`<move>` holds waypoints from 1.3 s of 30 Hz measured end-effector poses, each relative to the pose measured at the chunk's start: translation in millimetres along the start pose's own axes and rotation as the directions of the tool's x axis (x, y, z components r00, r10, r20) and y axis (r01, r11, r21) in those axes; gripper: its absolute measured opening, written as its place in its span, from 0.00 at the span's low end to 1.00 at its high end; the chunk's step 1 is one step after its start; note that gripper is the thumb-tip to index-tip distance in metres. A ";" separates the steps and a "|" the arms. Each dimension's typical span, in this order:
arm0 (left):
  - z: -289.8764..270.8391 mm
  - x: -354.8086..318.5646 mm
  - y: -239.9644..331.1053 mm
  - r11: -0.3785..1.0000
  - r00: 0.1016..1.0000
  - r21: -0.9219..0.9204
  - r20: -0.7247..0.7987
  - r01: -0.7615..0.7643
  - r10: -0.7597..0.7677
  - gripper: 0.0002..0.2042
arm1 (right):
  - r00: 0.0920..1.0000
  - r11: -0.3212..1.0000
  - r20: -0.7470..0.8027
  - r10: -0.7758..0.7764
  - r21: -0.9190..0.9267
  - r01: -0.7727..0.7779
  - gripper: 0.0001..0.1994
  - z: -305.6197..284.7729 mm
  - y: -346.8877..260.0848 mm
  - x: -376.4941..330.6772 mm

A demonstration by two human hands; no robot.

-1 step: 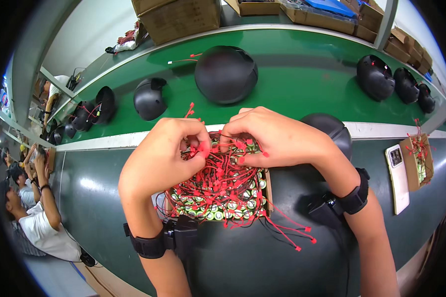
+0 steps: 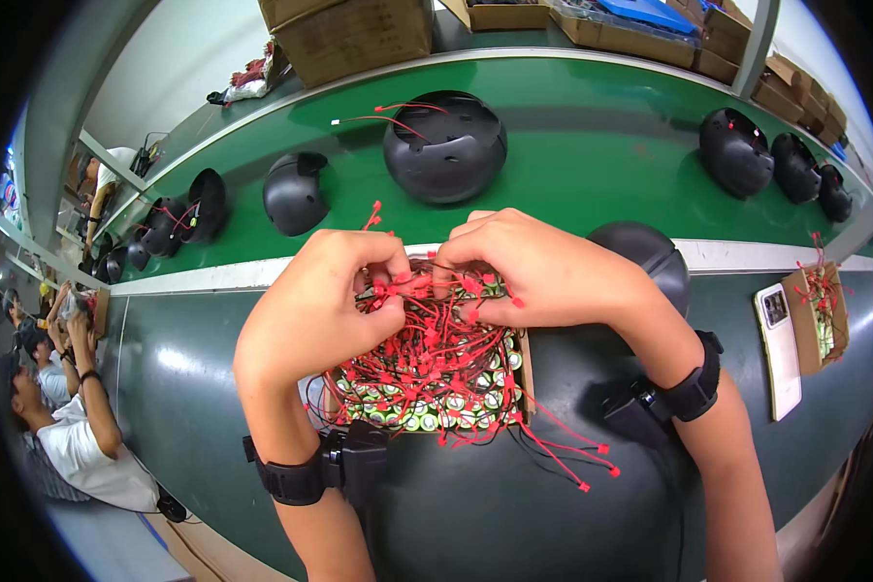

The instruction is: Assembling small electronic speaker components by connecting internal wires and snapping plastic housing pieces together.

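A: The wire bundle [image 2: 427, 359] — red leads with small red end connectors — lies tangled over a shallow cardboard tray [image 2: 526, 373] of green-and-white cylindrical cells [image 2: 427, 412], on the dark worktop just in front of the green conveyor belt [image 2: 592, 145].

B: And the hands?

A: The left hand [image 2: 315, 310] is curled, thumb and forefinger pinched on a connector at the far edge of the tangle. The right hand [image 2: 543, 267] is closed the same way, its fingertips meeting the left's over the wires.

B: How would it handle?

A: Light and limp, I'd judge — thin leads that snag on each other. Better to pinch a stiff connector than the wire, and lift slowly, since a tug could drag neighbours along.

B: Anything else close?

A: A black helmet shell [image 2: 444, 145] sits on the belt beyond.
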State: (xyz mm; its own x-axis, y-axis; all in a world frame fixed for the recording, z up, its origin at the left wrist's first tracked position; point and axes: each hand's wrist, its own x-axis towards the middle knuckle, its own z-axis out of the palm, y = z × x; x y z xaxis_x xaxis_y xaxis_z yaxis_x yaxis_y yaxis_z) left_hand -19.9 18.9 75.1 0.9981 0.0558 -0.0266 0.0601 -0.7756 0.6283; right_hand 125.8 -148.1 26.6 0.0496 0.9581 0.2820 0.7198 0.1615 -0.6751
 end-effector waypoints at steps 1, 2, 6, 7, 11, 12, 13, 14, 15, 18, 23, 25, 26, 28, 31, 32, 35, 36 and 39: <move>0.0 -1.1 0.7 1.000 1.000 0.001 -0.001 0.001 -0.001 0.08 | 0.998 0.998 0.007 0.066 0.004 -0.066 0.10 1.9 -1.5 1.6; 0.4 -2.8 1.5 1.000 0.999 -0.023 -0.036 0.013 -0.014 0.08 | 0.991 0.991 0.015 0.132 0.007 -0.132 0.09 3.0 -2.4 2.9; -3.6 -6.8 -3.6 0.975 1.000 -0.221 0.018 0.027 -0.024 0.08 | 0.996 0.994 0.023 0.091 -0.066 -0.089 0.08 3.3 -1.2 8.1; -4.2 -6.8 -5.7 0.974 1.000 -0.223 0.019 0.026 -0.023 0.08 | 0.995 0.995 -0.020 0.096 0.027 -0.095 0.07 2.6 -0.3 7.7; -11.8 -8.4 -8.1 0.989 0.998 -0.132 0.011 0.071 -0.070 0.07 | 0.984 0.983 -0.109 0.139 0.133 -0.124 0.08 3.4 2.1 7.4; -14.8 -9.3 -5.6 0.982 0.990 -0.129 0.043 0.137 -0.132 0.08 | 0.984 0.983 -0.109 0.138 0.134 -0.123 0.08 4.8 3.1 8.0; -15.9 -10.0 0.0 0.971 0.986 -0.176 0.031 0.164 -0.161 0.06 | 0.982 0.983 -0.154 0.111 0.165 -0.085 0.08 6.9 4.5 8.9; -15.7 -11.4 -2.6 0.971 0.986 -0.175 0.032 0.164 -0.161 0.06 | 0.976 0.980 -0.199 0.085 0.195 -0.046 0.09 8.6 6.1 9.3; -15.7 -13.1 -7.8 0.976 0.997 -0.201 0.007 0.083 -0.083 0.06 | 0.976 0.980 -0.200 0.086 0.196 -0.046 0.09 9.1 8.6 9.0; -16.0 -15.6 -13.9 0.964 0.999 -0.265 -0.024 -0.037 0.032 0.07 | 0.991 0.935 -0.091 0.101 0.348 -0.064 0.12 5.0 13.6 5.3; -22.4 -13.9 -15.6 0.978 0.994 -0.208 0.096 -0.033 0.054 0.10 | 0.998 0.920 -0.024 0.050 0.390 -0.037 0.14 4.3 13.3 6.0; -22.0 -10.9 -5.9 0.965 0.982 -0.247 0.183 0.088 -0.042 0.10 | 0.997 0.964 -0.063 0.038 0.264 -0.020 0.14 6.8 10.8 5.3; -18.9 -9.4 -4.4 0.964 0.982 -0.250 0.184 0.089 -0.043 0.10 | 0.992 0.981 -0.118 -0.039 0.183 0.060 0.15 8.2 9.3 4.7; -14.1 -7.5 -1.7 0.961 0.997 -0.267 0.064 0.067 -0.052 0.09 | 0.979 0.986 -0.165 -0.117 0.096 0.134 0.16 7.6 11.2 2.9; -17.5 -9.6 -1.4 0.979 0.988 -0.168 0.120 0.112 -0.092 0.07 | 0.986 0.977 -0.068 -0.154 0.142 0.162 0.16 0.2 13.3 1.2; -17.2 -10.6 -3.7 0.980 0.989 -0.167 0.119 0.112 -0.093 0.07 | 1.000 0.982 0.022 -0.010 0.187 0.006 0.16 -4.6 4.6 4.5; -13.4 -8.9 -8.5 0.987 0.995 -0.132 -0.021 0.090 -0.094 0.08 | 0.993 0.987 0.051 0.104 0.119 -0.109 0.16 -2.4 -3.7 7.2; -13.6 -7.9 -6.3 0.976 0.990 -0.172 -0.006 0.137 -0.140 0.08 | 0.998 0.998 -0.012 0.068 0.017 -0.067 0.16 -1.1 -4.4 6.4; -13.8 -13.1 -4.5 0.974 0.991 -0.192 -0.029 0.122 -0.130 0.08 | 0.985 0.978 -0.042 0.168 0.131 -0.161 0.14 2.3 -8.5 9.9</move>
State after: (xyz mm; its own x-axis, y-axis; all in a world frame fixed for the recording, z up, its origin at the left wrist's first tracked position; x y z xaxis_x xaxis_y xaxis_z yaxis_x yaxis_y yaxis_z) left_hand -33.4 30.3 83.3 0.9810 0.1740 -0.0855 0.1773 -0.6275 0.7581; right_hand 118.6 -139.4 33.6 0.1987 0.9608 0.1933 0.6054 0.0348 -0.7951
